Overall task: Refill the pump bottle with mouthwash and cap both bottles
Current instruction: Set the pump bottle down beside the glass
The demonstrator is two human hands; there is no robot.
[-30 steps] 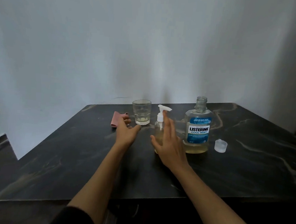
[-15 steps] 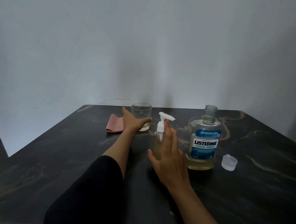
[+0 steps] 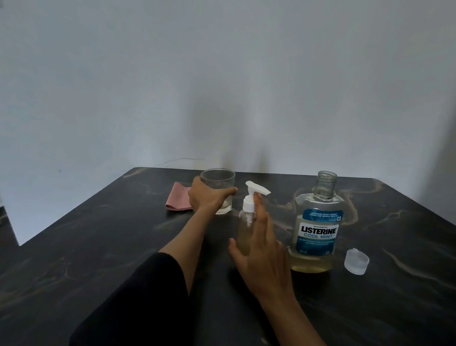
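A small clear pump bottle (image 3: 245,229) with a white pump head (image 3: 252,199) stands upright mid-table, holding pale yellow liquid. My right hand (image 3: 263,253) is right in front of it, fingers spread and extended, touching or nearly touching its side. To the right stands the Listerine mouthwash bottle (image 3: 317,227), uncapped, with liquid in its lower part. Its clear cap (image 3: 356,261) lies on the table at the bottle's right. My left hand (image 3: 206,198) is wrapped around the lower part of a clear glass tumbler (image 3: 218,181) at the back.
A folded pink cloth (image 3: 177,200) lies just left of the glass. The dark marbled table (image 3: 401,306) ends at a pale wall behind; its left edge drops off to the floor.
My left hand reached back and closed around the glass. My right hand stayed by the pump bottle. The camera moved closer to the table.
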